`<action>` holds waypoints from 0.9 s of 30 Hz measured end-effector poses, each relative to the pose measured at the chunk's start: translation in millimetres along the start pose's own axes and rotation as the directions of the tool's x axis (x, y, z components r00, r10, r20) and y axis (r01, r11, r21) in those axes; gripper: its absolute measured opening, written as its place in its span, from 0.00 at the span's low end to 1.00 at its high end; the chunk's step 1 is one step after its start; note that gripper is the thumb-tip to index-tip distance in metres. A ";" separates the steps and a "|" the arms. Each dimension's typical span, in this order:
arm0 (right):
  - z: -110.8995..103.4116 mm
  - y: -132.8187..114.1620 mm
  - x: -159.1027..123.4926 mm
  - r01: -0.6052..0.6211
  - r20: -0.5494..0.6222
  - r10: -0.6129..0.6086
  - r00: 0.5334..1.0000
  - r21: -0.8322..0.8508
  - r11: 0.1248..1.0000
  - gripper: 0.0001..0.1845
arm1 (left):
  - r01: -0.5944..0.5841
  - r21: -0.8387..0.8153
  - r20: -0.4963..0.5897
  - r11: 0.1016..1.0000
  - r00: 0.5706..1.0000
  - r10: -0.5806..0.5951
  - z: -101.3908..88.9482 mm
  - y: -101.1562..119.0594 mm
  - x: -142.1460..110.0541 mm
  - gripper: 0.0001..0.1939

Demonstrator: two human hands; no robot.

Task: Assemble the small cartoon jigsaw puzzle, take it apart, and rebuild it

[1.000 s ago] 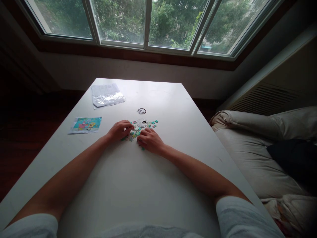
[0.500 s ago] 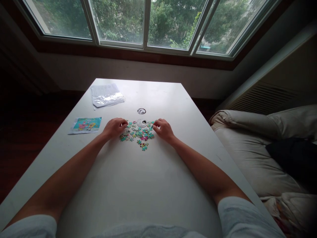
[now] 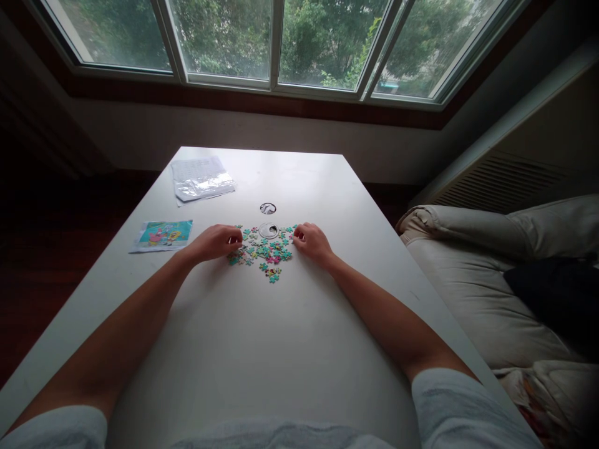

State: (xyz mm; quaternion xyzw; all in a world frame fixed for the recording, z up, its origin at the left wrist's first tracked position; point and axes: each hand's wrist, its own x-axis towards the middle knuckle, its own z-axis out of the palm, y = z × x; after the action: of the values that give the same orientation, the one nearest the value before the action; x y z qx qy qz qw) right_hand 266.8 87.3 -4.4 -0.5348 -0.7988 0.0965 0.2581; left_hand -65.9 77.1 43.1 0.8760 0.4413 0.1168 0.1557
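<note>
Btwn L hand (image 3: 216, 241), R hand (image 3: 314, 242), jigsaw pcs (image 3: 267, 251)

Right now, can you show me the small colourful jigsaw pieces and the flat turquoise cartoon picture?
Small colourful jigsaw pieces (image 3: 266, 251), head view: middle of the scattered cluster.
Flat turquoise cartoon picture (image 3: 161, 236), head view: its printed middle.

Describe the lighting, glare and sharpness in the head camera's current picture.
Head view: daylight from the window brightens the far end of the white table; glare streaks the plastic-covered papers; the floor at left sinks into shadow; the puzzle pieces show too small for fine detail.
</note>
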 end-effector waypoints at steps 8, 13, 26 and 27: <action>3.2 -12.8 -4.1 0.191 -0.006 -0.191 0.982 0.040 0.981 0.06 | -0.186 0.054 0.143 0.981 0.974 0.177 -9.1 23.8 -7.8 0.06; 2.1 -17.5 -5.1 0.243 0.013 -0.244 0.970 0.042 0.969 0.07 | -0.183 0.072 0.154 0.981 0.973 0.170 -4.6 29.2 -6.2 0.03; 0.7 -22.1 -6.6 0.299 0.030 -0.301 0.953 0.072 0.952 0.08 | -0.175 0.036 0.152 0.984 0.974 0.168 -4.3 39.0 -5.9 0.02; -0.2 -21.4 -6.3 0.305 0.037 -0.308 0.951 0.079 0.949 0.07 | -0.182 0.023 0.146 0.983 0.973 0.177 -4.5 39.9 -5.8 0.03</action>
State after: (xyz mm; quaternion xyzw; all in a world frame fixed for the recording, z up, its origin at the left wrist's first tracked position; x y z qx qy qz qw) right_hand 251.5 72.8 3.0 -0.3920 -0.8742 0.0970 0.2695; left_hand -41.4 50.7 61.9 0.9211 0.3501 0.0591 0.1599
